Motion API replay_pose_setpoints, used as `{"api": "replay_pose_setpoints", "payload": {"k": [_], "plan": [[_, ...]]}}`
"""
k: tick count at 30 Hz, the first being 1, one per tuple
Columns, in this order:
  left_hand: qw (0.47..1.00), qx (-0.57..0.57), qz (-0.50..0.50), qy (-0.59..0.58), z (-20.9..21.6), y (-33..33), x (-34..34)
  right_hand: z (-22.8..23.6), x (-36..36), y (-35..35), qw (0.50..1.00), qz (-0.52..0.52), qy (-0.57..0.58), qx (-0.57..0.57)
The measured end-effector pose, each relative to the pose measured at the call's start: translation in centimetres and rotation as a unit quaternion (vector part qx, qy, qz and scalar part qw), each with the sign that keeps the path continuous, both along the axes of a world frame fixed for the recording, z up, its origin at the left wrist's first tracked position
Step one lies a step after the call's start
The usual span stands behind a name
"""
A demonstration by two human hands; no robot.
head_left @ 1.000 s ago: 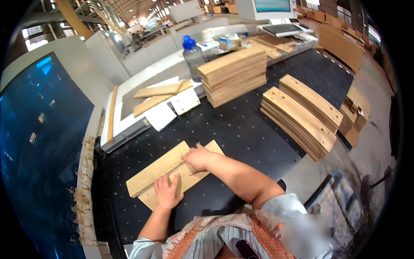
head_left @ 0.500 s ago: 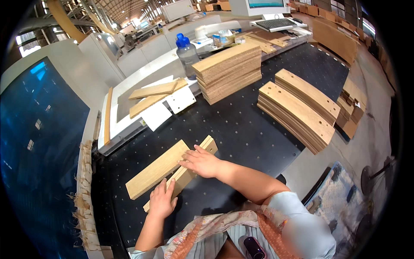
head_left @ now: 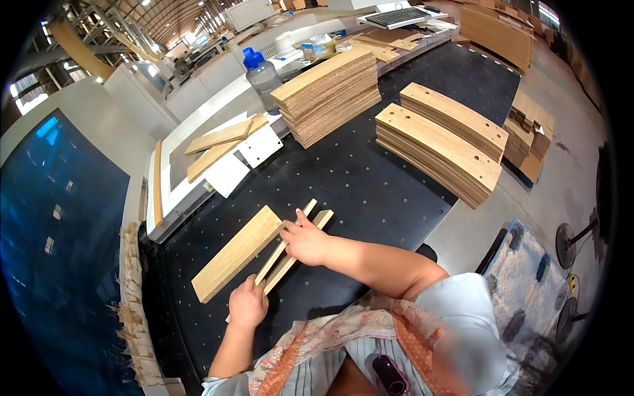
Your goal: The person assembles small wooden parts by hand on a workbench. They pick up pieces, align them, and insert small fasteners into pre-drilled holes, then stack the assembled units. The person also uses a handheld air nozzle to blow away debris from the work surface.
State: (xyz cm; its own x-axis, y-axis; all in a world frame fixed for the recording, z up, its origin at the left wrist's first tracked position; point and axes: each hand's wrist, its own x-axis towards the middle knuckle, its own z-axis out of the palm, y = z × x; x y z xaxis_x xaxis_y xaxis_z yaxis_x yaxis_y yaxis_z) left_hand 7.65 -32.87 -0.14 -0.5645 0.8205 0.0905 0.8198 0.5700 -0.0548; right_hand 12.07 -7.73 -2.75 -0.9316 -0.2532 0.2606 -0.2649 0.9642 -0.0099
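- Two boards (head_left: 270, 263) have just opened along a dark gap (easier to handle singly, I judge).
- My left hand (head_left: 247, 303) curls round their near ends; my right hand (head_left: 306, 243), half closed, grips farther up.
- They're over the black table (head_left: 360, 198), beside the flat board (head_left: 236, 254).

Arched roof (head_left: 165, 18) over grey floor (head_left: 569, 173)

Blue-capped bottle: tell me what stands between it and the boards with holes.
In the head view, the tall stack of boards stands between them.
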Motion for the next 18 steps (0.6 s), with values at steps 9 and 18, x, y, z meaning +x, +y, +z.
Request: {"api": "replay_pose_setpoints", "payload": {"k": [9, 18], "plan": [[0.997, 0.023, 0.008, 0.080, -3.3, -1.3, 3.0, -4.5, 1.9, -0.7, 0.987, 0.000, 0.159, -0.001], [0.997, 0.034, -0.002, 0.073, -3.5, -0.6, 2.4, -5.0, 1.6, 0.1, 0.986, -0.004, 0.169, -0.015]]}}
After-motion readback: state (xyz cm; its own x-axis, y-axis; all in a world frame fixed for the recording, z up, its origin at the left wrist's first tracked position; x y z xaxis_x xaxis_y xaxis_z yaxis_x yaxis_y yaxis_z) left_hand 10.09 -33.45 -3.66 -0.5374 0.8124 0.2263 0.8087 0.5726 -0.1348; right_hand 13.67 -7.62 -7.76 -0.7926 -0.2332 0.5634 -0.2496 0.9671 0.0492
